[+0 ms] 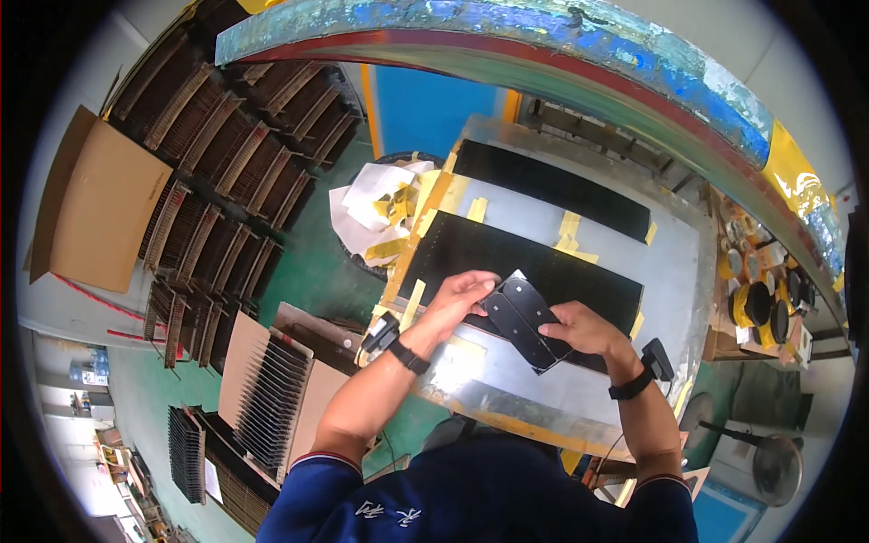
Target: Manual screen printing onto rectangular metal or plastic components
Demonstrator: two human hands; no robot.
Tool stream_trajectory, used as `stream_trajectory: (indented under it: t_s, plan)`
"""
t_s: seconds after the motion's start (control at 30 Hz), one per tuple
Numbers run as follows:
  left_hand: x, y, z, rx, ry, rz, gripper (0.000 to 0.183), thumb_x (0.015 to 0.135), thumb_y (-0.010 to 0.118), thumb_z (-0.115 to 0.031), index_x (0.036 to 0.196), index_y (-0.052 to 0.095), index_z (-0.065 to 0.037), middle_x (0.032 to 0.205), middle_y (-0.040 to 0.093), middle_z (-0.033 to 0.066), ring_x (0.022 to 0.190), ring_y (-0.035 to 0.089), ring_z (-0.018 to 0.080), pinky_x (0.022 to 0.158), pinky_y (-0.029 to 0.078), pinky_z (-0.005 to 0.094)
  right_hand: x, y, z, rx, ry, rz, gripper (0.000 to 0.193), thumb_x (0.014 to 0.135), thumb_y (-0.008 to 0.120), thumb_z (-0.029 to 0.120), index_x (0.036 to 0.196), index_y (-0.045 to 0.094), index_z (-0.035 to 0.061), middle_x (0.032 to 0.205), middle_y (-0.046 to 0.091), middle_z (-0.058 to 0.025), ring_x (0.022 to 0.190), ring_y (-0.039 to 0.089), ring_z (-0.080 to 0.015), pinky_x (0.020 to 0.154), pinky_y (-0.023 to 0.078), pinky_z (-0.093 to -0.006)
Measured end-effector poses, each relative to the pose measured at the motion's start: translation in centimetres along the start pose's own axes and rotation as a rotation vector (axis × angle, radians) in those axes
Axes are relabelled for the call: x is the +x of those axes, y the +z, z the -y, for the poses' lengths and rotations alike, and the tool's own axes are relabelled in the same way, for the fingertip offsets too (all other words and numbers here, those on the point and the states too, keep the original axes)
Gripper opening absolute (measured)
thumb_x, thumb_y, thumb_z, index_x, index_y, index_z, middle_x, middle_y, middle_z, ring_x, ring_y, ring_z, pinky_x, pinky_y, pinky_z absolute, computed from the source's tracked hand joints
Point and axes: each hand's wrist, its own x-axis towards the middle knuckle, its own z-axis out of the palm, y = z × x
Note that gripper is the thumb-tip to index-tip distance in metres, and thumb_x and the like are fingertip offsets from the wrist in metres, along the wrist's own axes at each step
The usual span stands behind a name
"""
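My left hand (460, 303) pinches the upper left edge of a pair of small black plates (520, 317) with pale dots. Thumb and fingers of my right hand (584, 328) grip the plates' right side. They are tilted above a worktable (480, 376) with a pale, shiny top; whether the two plates are joined I cannot tell. Under them a long black panel (525, 255) lies on the table, partly hidden by my hands. A second black panel (552, 188) lies farther back. Yellow tape strips (568, 232) are stuck between and around the panels.
A paint-stained frame (543, 45) slants overhead across the far side. Racks (213, 172) and a box of upright dark plates (272, 407) stand left. Beyond the table's left edge is a bin of crumpled paper (362, 204). Tape rolls (756, 290) and a fan (777, 469) are right.
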Motion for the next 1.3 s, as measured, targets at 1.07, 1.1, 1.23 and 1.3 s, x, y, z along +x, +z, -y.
stream_trajectory:
  t_s: [1.07, 1.1, 1.23, 1.3]
  plan:
    - [13.6, -6.4, 0.7, 0.544, 0.457, -0.320, 0.031, 0.095, 0.048, -0.002, 0.125, 0.054, 0.002, 0.110, 0.067, 0.0088, 0.103, 0.062, 0.0178, 0.092, 0.047, 0.0280, 10.7, -7.2, -3.8, -0.678, -0.372, -0.725, 0.083, 0.059, 0.088, 0.023, 0.130, 0.049, 0.0015, 0.134, 0.051, -0.0196, 0.123, 0.048, -0.0375, 0.105, 0.039, -0.0428]
    - [13.9, -6.2, 0.7, 0.548, 0.505, -0.286, 0.032, 0.093, 0.049, -0.003, 0.124, 0.054, 0.001, 0.110, 0.068, 0.0111, 0.104, 0.063, 0.0218, 0.093, 0.047, 0.0303, 11.7, -7.6, -4.5, -0.663, -0.330, -0.693, 0.082, 0.059, 0.087, 0.024, 0.129, 0.048, 0.0022, 0.135, 0.051, -0.0182, 0.124, 0.047, -0.0375, 0.106, 0.038, -0.0437]
    - [15.4, -5.9, 1.2, 0.999, 0.737, -0.236, 0.039, 0.087, 0.051, -0.002, 0.125, 0.055, -0.005, 0.113, 0.068, 0.0106, 0.111, 0.060, 0.0349, 0.097, 0.046, 0.0393, 14.9, -9.8, -12.3, -0.357, -0.339, -0.698, 0.084, 0.059, 0.087, 0.028, 0.129, 0.049, 0.0037, 0.136, 0.051, -0.0173, 0.124, 0.047, -0.0372, 0.107, 0.036, -0.0447]
    - [14.8, -4.9, 1.0, 0.903, 0.663, -0.223, 0.041, 0.085, 0.051, 0.000, 0.126, 0.054, -0.006, 0.113, 0.068, 0.0095, 0.115, 0.056, 0.0343, 0.099, 0.044, 0.0411, 14.7, -10.0, -11.3, -0.347, -0.410, -0.686, 0.084, 0.059, 0.087, 0.030, 0.129, 0.049, 0.0041, 0.136, 0.050, -0.0171, 0.125, 0.047, -0.0370, 0.107, 0.036, -0.0461]
